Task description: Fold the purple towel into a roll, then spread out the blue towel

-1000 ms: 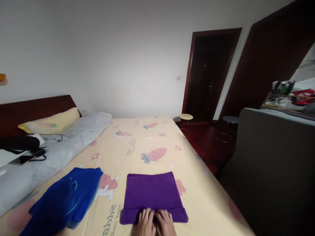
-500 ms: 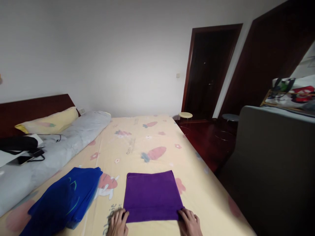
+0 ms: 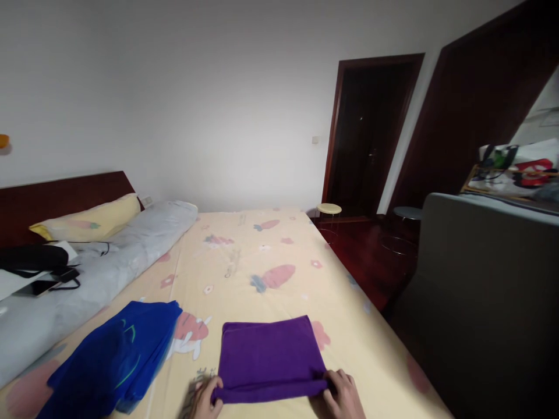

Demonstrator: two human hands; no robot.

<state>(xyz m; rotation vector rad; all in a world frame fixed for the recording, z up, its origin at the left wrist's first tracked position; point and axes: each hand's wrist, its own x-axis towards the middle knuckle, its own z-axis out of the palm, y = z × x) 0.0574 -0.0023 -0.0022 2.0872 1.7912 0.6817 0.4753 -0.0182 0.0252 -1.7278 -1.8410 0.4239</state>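
A folded purple cloth (image 3: 269, 356) lies flat on the near part of a bed (image 3: 262, 256), a neat rectangle with its near edge lifted slightly off the carrot-print sheet. The person's left hand (image 3: 205, 399) has its grip pinched shut on the cloth's near left corner, fingers curled under the fold; the right hand (image 3: 344, 397) is clamped the same way on the near right corner. A crumpled blue garment (image 3: 114, 356) lies just beside the cloth, to its left. Farther up the bed a grey quilt (image 3: 109, 259) is rolled along the side, near a yellow pillow (image 3: 87, 218) against the dark headboard.
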